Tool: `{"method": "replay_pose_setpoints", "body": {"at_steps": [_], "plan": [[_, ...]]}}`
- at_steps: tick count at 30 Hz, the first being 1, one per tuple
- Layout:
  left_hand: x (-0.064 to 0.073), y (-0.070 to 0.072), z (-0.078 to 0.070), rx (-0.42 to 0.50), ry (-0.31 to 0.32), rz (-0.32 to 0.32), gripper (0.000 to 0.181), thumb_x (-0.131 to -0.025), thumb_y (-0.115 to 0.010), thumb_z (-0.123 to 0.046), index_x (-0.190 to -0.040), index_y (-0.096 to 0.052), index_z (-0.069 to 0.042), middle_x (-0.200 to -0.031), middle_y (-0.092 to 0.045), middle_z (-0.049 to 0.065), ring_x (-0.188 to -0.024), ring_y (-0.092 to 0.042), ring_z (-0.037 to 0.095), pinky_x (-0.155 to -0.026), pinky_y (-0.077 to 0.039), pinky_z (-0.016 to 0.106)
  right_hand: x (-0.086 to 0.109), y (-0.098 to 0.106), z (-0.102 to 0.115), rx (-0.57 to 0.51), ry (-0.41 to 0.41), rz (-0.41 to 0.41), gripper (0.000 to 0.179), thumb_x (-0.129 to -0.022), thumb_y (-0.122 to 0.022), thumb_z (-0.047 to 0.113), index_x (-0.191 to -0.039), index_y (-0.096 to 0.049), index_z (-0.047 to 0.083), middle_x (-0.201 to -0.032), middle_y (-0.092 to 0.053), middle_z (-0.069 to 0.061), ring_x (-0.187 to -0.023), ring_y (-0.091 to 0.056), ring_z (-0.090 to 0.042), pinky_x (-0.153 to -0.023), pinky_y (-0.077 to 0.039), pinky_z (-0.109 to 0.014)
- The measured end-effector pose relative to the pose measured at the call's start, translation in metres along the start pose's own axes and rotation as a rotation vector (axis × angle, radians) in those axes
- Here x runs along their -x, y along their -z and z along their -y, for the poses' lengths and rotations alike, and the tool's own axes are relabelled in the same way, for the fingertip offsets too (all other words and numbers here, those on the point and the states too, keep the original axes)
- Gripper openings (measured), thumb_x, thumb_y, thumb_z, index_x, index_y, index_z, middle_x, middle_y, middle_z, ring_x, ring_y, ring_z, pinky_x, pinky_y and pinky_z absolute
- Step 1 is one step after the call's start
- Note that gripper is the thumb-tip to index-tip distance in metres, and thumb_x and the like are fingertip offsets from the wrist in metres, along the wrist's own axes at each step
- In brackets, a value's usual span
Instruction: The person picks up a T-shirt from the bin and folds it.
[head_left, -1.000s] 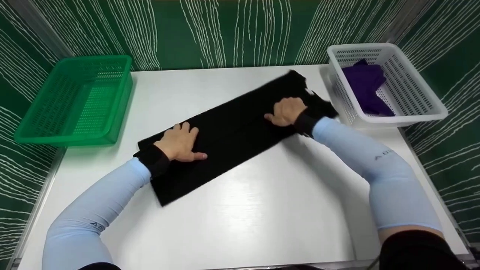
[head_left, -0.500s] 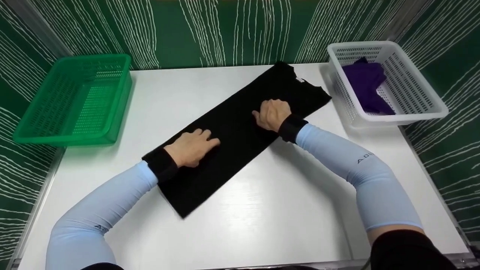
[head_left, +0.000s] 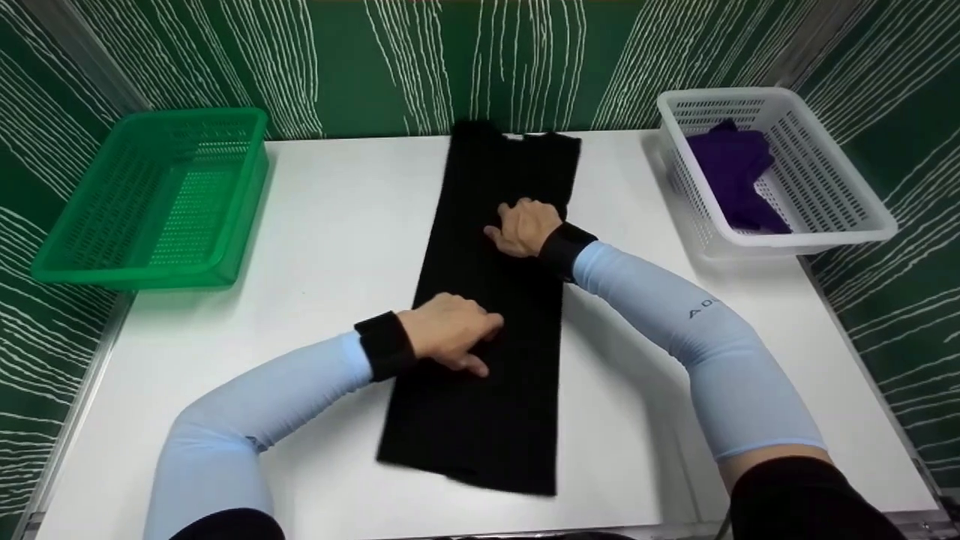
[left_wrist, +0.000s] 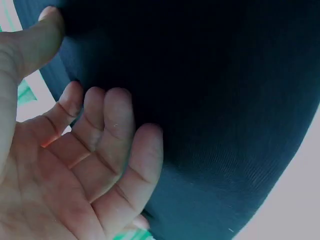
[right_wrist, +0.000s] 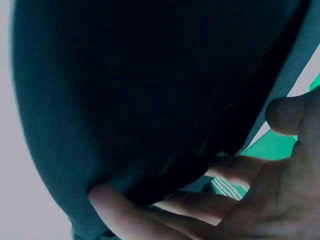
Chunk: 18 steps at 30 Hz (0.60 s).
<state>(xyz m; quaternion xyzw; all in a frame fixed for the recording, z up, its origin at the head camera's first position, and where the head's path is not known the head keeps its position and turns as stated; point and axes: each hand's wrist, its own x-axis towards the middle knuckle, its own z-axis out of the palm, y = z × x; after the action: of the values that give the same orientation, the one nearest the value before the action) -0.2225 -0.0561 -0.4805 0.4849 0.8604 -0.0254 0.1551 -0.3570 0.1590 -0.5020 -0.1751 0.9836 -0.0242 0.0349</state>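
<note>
A black garment (head_left: 480,420), folded into a long strip, lies lengthwise from the back of the white table (head_left: 330,225) toward its front. Its far end has an uneven edge with a small bit of white. My left hand (head_left: 451,330) rests on the nearer half; in the left wrist view its slightly bent fingers (left_wrist: 119,117) touch the dark cloth. Farther up, my right hand (head_left: 527,227) touches the cloth near its right side. From the right wrist, the fingers (right_wrist: 115,205) look loosely bent against the fabric, with the thumb apart. Neither hand grips a fold that I can see.
At the back left stands a green basket (head_left: 225,247). A white basket (head_left: 840,180) with a purple cloth (head_left: 731,176) inside stands at the back right. Green walls with white streaks (head_left: 525,67) enclose the table's back and sides.
The garment has turned from a slant to nearly straight front to back, its far end swinging left. My left hand has moved right and nearer; my right hand has shifted left.
</note>
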Motion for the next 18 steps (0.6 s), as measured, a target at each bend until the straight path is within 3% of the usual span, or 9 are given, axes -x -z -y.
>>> {"method": "replay_pose_setpoints", "body": {"at_steps": [4,8,13,16,18], "plan": [[-0.018,-0.001,-0.009,0.018,0.009,0.009,0.058,-0.097,-0.081,-0.067,-0.122,-0.068,-0.016,-0.104,-0.078,0.006,-0.09,-0.076,0.024,-0.079,-0.067,0.048,-0.002,0.015,0.007,-0.027,-0.023,0.161,0.073,-0.116,-0.045,0.056,-0.165,-0.051,0.002,-0.156,-0.059,-0.039,-0.135,-0.066,-0.059,-0.11,-0.059,-0.069],[-0.03,-0.001,-0.01,0.051,0.011,0.009,0.059,-0.097,-0.079,-0.069,-0.121,-0.067,-0.016,-0.101,-0.077,0.005,-0.086,-0.073,0.022,-0.077,-0.066,0.046,-0.006,0.02,0.004,-0.024,-0.014,0.216,0.077,-0.117,-0.041,0.058,-0.174,-0.04,0.008,-0.171,-0.046,-0.036,-0.15,-0.054,-0.06,-0.121,-0.052,-0.069],[-0.034,0.0,-0.011,0.059,0.007,-0.028,0.054,-0.099,-0.078,-0.065,-0.118,-0.066,-0.016,-0.099,-0.076,0.004,-0.084,-0.072,0.021,-0.075,-0.065,0.043,-0.006,0.023,-0.004,-0.077,-0.007,0.212,0.08,-0.115,-0.041,0.061,-0.176,-0.036,0.009,-0.179,-0.034,-0.034,-0.161,-0.041,-0.06,-0.131,-0.041,-0.069],[-0.024,0.0,-0.02,0.019,-0.039,-0.069,0.046,-0.102,-0.078,-0.059,-0.113,-0.068,-0.016,-0.099,-0.075,0.003,-0.085,-0.074,0.021,-0.073,-0.064,0.043,0.008,0.022,-0.007,-0.108,0.026,0.165,0.082,-0.114,-0.046,0.06,-0.176,-0.035,0.007,-0.18,-0.031,-0.034,-0.162,-0.039,-0.061,-0.132,-0.04,-0.069],[-0.013,-0.003,-0.028,-0.011,-0.091,-0.077,0.042,-0.102,-0.079,-0.058,-0.108,-0.069,-0.017,-0.096,-0.075,0.001,-0.082,-0.073,0.019,-0.069,-0.063,0.042,0.028,0.02,-0.007,-0.092,0.093,0.095,0.081,-0.113,-0.052,0.057,-0.173,-0.041,0.005,-0.177,-0.038,-0.035,-0.157,-0.046,-0.06,-0.126,-0.047,-0.07]]}}
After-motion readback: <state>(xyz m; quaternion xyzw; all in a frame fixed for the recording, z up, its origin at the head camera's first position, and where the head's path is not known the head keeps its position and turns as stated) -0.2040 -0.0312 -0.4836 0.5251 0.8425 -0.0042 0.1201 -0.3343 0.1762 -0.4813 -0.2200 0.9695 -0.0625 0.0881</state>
